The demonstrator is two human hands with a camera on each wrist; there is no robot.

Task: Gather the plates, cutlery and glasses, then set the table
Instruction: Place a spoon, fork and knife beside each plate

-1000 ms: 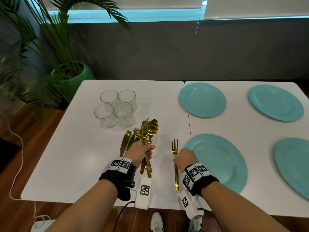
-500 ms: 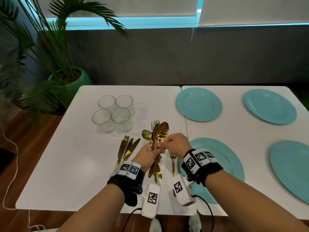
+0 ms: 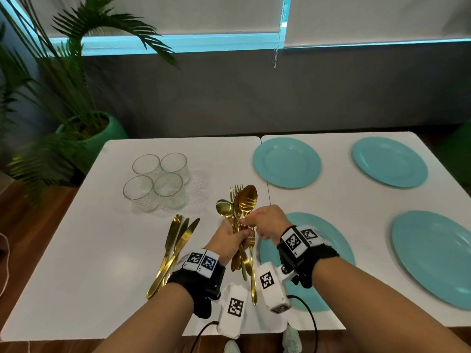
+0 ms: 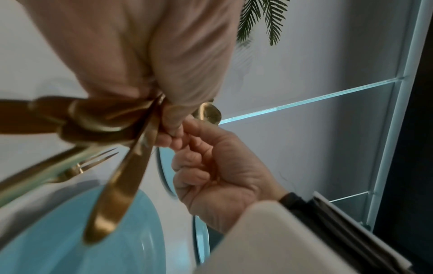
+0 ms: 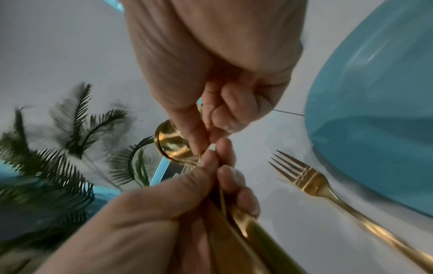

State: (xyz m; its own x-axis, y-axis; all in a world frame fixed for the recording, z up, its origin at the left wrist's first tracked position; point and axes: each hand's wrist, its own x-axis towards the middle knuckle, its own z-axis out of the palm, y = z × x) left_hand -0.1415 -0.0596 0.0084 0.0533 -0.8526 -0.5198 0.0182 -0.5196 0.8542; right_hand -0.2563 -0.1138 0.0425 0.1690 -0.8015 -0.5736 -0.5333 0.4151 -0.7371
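Observation:
My left hand (image 3: 230,240) grips a bundle of gold spoons and forks (image 3: 244,202) upright above the white table (image 3: 102,250). My right hand (image 3: 267,221) meets it from the right. Its thumb and forefinger pinch the neck of one gold spoon (image 5: 171,142) in the bundle. A single gold fork (image 3: 252,276) lies on the table just left of the near teal plate (image 3: 318,240). Three gold knives (image 3: 175,248) lie left of my left hand. Three more teal plates (image 3: 286,161) (image 3: 388,161) (image 3: 433,261) sit on the right half. Several clear glasses (image 3: 158,184) stand together at the back left.
A potted palm in a green pot (image 3: 94,133) stands off the table's far left corner. A grey wall with window blinds runs behind the table. A seam (image 3: 265,169) joins the two table halves. Wooden floor shows at the left.
My right hand let go of the fork lying by the near plate and moved up-left to the bundle. My left hand carried the bundle a little right, towards it.

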